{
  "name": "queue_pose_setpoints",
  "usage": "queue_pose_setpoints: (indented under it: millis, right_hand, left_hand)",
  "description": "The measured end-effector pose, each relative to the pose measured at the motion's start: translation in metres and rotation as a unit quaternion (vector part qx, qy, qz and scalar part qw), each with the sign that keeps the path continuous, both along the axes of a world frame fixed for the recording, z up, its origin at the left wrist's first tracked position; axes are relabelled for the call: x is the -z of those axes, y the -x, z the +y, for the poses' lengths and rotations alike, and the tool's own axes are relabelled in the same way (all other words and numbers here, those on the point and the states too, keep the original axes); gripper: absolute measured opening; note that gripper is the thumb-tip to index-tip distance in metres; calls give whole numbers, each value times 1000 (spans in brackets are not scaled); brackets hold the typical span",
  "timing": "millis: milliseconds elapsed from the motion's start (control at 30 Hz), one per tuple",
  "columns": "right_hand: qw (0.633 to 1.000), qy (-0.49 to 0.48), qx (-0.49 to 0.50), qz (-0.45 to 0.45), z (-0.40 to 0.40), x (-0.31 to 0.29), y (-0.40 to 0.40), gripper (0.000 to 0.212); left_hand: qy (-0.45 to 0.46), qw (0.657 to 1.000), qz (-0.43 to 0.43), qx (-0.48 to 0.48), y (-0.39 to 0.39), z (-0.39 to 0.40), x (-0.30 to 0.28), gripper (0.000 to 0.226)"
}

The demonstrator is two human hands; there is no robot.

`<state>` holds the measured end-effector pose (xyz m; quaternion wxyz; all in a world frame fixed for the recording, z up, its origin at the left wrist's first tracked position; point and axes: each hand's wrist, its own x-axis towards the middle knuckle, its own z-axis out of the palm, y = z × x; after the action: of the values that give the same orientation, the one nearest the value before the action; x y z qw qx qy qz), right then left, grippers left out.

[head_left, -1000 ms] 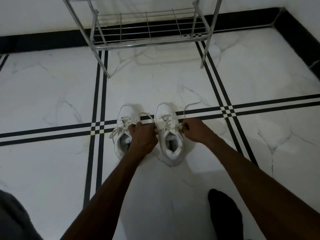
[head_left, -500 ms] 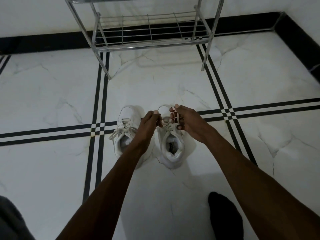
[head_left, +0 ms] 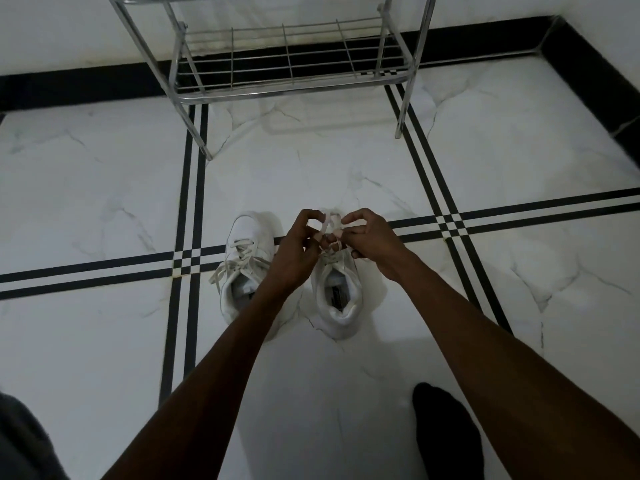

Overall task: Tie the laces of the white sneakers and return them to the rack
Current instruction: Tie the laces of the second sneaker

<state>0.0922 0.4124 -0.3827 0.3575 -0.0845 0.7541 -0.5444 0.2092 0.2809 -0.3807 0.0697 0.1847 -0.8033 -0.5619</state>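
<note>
Two white sneakers [head_left: 294, 271] side by side on marble floor, toes toward the metal rack [head_left: 291, 60]; left one's laces [head_left: 239, 261] loose, right one's laces [head_left: 329, 230] lifted mid-knot.

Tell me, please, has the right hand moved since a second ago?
Yes. The right hand moved left, from beside the right sneaker to above its toe.

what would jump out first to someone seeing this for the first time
Two bare hands, the left hand and right hand, meet mid-frame, working a white lace above the right sneaker. Beside it the left sneaker sits on the marble floor with laces loose. A chrome wire rack stands at the wall beyond.
</note>
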Motion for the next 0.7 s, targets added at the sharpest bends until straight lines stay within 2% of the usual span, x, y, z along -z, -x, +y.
queue_pose_setpoints:
  millis: [133,333,433,567,633,700]
  right_hand:
    - [1000,23,-5,-2,-1,2,1,10]
    - [992,85,-94,-21,1,0,2,23]
    - [997,59,-44,17,-5,2,0,29]
    - [992,102,46,-56,-10,7,-3,17]
    - [990,121,31,-68,-7,6,-3,22]
    - [994,102,-40,-22,1,2,2,24]
  left_hand:
    - [-7,1000,1,-5,3,-1,2,13]
    - [31,999,-31,-25,12,-4,11,32]
    - [46,998,-20,-24,13,-4,13,32]
    - [-21,999,-35,-33,10,-3,15,34]
    - [-75,994,-53,-54,6,-5,17,35]
    - [-93,991,-64,-78,5,-8,19,36]
